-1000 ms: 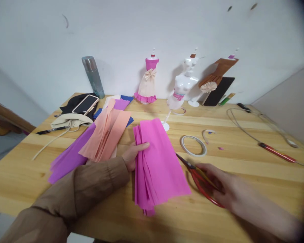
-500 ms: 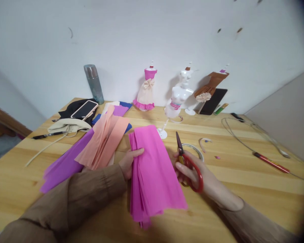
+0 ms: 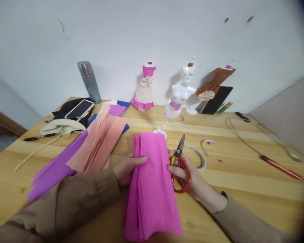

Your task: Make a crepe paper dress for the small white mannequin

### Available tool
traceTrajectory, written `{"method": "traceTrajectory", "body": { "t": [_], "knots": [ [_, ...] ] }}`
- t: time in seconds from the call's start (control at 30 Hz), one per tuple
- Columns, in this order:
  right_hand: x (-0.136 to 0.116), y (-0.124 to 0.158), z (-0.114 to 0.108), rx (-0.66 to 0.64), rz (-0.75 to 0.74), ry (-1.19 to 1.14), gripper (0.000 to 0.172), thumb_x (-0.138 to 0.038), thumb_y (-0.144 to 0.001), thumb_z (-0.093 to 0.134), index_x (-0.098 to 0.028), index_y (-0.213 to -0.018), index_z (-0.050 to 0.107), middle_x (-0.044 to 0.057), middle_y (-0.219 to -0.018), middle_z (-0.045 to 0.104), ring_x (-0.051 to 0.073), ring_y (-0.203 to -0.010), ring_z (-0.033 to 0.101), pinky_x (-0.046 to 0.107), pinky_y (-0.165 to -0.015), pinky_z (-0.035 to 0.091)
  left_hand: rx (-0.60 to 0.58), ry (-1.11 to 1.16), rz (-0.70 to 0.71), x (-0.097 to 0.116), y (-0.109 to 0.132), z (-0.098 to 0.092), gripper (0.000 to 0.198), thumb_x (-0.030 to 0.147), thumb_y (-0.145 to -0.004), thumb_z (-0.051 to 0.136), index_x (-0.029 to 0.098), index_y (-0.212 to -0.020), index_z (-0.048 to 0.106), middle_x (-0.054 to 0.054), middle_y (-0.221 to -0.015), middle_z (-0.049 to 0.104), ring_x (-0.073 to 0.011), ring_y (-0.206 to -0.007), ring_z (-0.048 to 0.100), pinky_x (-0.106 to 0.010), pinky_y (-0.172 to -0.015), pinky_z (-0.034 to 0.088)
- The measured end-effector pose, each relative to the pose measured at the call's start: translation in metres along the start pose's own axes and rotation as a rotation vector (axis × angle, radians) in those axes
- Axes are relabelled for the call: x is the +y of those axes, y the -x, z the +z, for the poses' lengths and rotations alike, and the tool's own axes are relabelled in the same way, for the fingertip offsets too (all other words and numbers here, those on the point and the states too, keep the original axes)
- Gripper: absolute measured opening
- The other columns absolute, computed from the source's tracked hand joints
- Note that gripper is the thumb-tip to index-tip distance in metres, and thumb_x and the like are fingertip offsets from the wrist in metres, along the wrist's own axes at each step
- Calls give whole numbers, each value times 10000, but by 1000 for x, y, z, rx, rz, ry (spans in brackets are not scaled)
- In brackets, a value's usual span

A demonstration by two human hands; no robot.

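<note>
My left hand [image 3: 128, 167] is closed on the left edge of a folded stack of bright pink crepe paper [image 3: 154, 182], thumb on top. The stack hangs down toward me in several layers. In my right hand [image 3: 184, 172] is a pair of scissors [image 3: 181, 168] with red handles and dark blades pointing up and away; the blades look closed. The right fingertips reach the right edge of the pink paper; some are hidden behind it. Just beyond the paper stands a small white mannequin [image 3: 176, 99] with a pink band round its waist.
Peach strips [image 3: 101, 141] and purple crepe paper [image 3: 58, 165] lie at left, near a phone [image 3: 79, 109], pen [image 3: 42, 136] and flask [image 3: 90, 82]. Along the wall stand a pink-and-cream dressed mannequin [image 3: 145, 89] and a brown-dressed one [image 3: 215, 82]. A tape roll [image 3: 202, 158] and red-handled tool [image 3: 280, 167] are at right.
The pink paper has come lower and hangs straighter toward me. My right hand with the scissors has moved left, bringing its fingers to the paper's edge. The camera view has shifted slightly.
</note>
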State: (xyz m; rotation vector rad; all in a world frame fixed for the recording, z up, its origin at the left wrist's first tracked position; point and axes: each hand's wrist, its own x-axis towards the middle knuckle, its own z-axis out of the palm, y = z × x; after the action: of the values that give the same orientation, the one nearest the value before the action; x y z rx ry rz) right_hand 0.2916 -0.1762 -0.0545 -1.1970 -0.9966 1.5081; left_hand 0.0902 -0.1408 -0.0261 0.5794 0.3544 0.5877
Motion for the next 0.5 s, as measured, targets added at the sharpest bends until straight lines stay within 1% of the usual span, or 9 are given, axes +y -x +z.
{"method": "traceTrajectory", "body": {
  "t": [0.1,0.17,0.23,0.3,0.4,0.5],
  "knots": [
    [1,-2,-2,9,2,-49,521,-396,-618,844,-248,-961,480,-61,-662,526,120,-545,515,257,-533,436,-67,-32,-49,2,-1,2,542,311,-822,676,105,-1316,592,-225,-1375,565,-370,-1186,606,-511,-1020,461],
    [2,-3,-4,9,-10,-65,503,-368,-623,838,-246,-973,499,-47,-701,550,125,-573,532,263,-555,450,-57,-49,-36,1,-2,0,527,303,-833,663,105,-1316,593,-218,-1397,551,-365,-1201,597,-515,-1038,448],
    [2,-3,-6,-4,-23,-82,481,-336,-631,828,-249,-990,521,-32,-761,582,138,-621,561,273,-588,466,-35,-51,-20,0,-2,-2,511,287,-830,669,109,-1304,604,-210,-1383,566,-354,-1224,586,-499,-1057,439],
    [2,-3,-6,-20,-36,-97,452,-310,-641,819,-253,-994,542,-24,-810,607,149,-665,584,277,-615,471,1,-58,3,-2,-2,-7,483,269,-825,680,107,-1276,624,-205,-1320,616,-331,-1218,596,-464,-1069,437],
    [1,-3,-4,-25,-68,-96,393,-313,-667,809,-245,-971,570,-18,-822,632,157,-690,595,277,-628,466,72,-108,44,-6,-1,-14,459,260,-796,722,98,-1220,653,-206,-1228,671,-318,-1134,649,-454,-1041,461],
    [0,-3,-1,-42,-83,-110,403,-316,-661,821,-236,-972,577,-2,-853,662,162,-685,605,290,-640,481,127,-170,39,-10,0,-19,500,247,-717,794,82,-1170,663,-220,-1163,693,-326,-1018,692,-479,-965,507]
  ]
}}
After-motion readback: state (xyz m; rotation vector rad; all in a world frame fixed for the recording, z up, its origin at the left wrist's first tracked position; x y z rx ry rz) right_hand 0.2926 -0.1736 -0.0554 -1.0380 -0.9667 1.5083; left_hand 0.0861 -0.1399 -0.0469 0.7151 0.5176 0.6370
